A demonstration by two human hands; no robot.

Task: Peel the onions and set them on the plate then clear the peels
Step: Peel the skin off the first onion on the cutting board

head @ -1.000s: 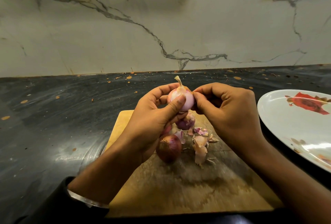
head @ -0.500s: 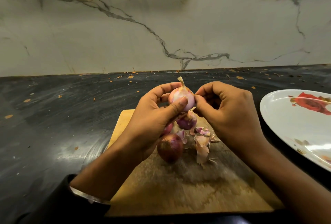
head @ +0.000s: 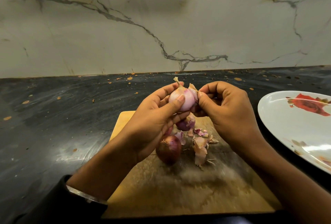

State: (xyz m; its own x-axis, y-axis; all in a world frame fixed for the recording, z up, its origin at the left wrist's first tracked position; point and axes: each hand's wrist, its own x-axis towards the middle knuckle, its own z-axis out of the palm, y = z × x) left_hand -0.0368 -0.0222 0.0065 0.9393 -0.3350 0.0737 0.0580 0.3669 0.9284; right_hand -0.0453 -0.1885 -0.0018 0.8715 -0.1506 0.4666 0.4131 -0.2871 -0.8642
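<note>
— What lay nearest you on the chopping board (head: pixel 206 193)?

— Toward its middle, an unpeeled onion (head: pixel 168 149) in its dark skin, with loose peels (head: pixel 199 147) just beside it. Behind those sat a second onion (head: pixel 185 124), half hidden under the hands; I think it was partly peeled, but I couldn't be sure.

— And the one being worked?

— Held up above the board's far edge. The left hand (head: pixel 152 121) curled round the pale onion (head: pixel 180 99), thumb laid across its front, fingers cupping the back. It looked small, light and firm, and that bared flesh seemed slick, so cradling it whole was wise.

— The right hand (head: pixel 225 109)?

— Fingers bunched, thumb and forefinger pinching a papery flap of skin (head: pixel 193 87) at the onion's right shoulder. That skin looked thin and brittle; I'd take it low, near where it joins, or it tears.

— The plate (head: pixel 286 125)?

— Off the board's right edge on the worktop (head: pixel 53 116), nothing on it.
</note>
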